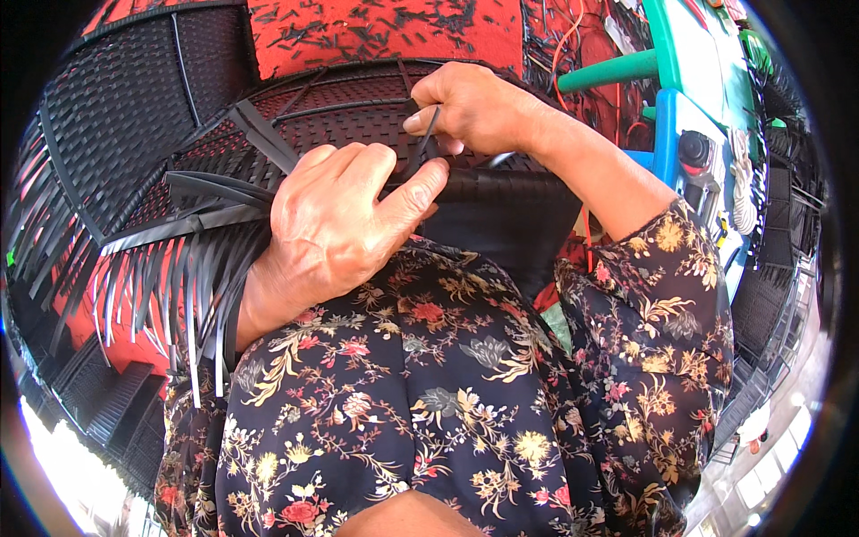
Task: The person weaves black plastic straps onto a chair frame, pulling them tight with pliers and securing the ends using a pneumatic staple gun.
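A black woven panel (347, 118) of flat plastic-looking strips on a frame lies across in front of me. My left hand (344, 215) is closed over its near edge, thumb against the work and fingers curled round strips there. Just beyond the thumb, my right hand (474, 109) is closed in a pinch on a narrow black strip (430, 128) that slants between the two hands. My right fingertips partly hide its end. Several loose flat strips (219, 190) stick out on the left of my left hand. A long fringe of strip ends (183, 277) hangs below them.
A red surface (385, 31) strewn with black offcuts lies beyond the panel. At the right are a green-and-blue stool frame (665, 134), a power tool (698, 161) and a coil of pale cord (742, 192). Another woven section (125, 98) rises at the left.
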Action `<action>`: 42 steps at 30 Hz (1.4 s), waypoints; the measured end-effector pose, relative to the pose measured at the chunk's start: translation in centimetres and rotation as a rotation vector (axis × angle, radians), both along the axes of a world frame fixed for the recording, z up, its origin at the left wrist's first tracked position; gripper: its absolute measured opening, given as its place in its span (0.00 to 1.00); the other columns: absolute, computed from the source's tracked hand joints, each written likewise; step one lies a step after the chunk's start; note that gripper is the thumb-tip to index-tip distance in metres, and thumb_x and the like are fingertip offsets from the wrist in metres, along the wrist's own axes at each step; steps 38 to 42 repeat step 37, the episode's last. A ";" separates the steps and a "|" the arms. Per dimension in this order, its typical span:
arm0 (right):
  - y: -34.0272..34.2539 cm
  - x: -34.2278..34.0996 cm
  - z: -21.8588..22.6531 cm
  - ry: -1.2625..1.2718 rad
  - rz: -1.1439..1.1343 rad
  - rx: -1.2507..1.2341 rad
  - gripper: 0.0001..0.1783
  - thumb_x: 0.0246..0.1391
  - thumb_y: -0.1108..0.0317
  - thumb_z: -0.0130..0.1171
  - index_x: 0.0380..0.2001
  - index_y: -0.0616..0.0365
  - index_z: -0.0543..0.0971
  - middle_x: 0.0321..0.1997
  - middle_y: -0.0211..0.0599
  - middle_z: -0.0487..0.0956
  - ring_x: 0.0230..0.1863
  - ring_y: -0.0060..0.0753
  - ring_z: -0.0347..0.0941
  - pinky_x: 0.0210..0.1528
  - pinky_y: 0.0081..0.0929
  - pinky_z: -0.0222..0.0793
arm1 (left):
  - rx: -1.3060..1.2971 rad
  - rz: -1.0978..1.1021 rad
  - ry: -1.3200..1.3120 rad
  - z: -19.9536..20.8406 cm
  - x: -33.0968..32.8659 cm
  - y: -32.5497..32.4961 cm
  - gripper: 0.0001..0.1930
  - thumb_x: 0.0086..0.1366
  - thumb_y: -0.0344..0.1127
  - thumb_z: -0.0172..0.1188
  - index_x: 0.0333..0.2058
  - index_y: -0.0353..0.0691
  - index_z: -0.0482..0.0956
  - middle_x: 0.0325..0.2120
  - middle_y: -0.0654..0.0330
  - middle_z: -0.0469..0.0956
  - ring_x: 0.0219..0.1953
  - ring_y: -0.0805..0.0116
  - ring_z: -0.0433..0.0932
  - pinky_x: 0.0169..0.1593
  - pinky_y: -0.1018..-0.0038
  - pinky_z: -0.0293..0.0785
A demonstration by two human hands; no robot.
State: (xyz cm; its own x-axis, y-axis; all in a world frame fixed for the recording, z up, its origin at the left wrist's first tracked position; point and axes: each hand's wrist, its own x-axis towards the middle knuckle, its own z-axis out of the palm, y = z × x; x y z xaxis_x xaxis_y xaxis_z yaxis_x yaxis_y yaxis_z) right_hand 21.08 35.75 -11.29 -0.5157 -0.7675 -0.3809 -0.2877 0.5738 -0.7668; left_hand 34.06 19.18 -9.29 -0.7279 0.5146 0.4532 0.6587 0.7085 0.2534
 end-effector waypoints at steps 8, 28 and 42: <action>-0.3 0.1 0.4 -0.102 -0.025 0.075 0.21 0.55 0.63 0.62 0.14 0.60 0.67 0.12 0.33 0.70 0.17 0.21 0.67 0.21 0.27 0.61 | -0.016 -0.024 0.009 -0.7 -0.3 -0.4 0.23 0.44 0.30 0.66 0.43 0.43 0.81 0.20 0.62 0.63 0.21 0.63 0.68 0.24 0.67 0.63; 3.2 -2.4 4.7 0.404 -0.489 -0.322 0.14 0.54 0.60 0.65 0.30 0.61 0.77 0.24 0.31 0.77 0.27 0.22 0.71 0.30 0.25 0.67 | 0.070 -0.068 -0.060 -0.4 -4.6 -1.0 0.21 0.51 0.26 0.61 0.47 0.38 0.77 0.22 0.57 0.69 0.24 0.55 0.74 0.26 0.62 0.70; 4.8 3.2 4.1 1.022 -0.154 -0.309 0.23 0.37 0.64 0.73 0.40 0.55 0.78 0.34 0.35 0.77 0.41 0.46 0.75 0.44 0.39 0.72 | 0.123 -0.118 -0.056 0.0 -6.7 -2.0 0.23 0.50 0.23 0.63 0.48 0.38 0.77 0.21 0.56 0.69 0.23 0.53 0.73 0.26 0.62 0.69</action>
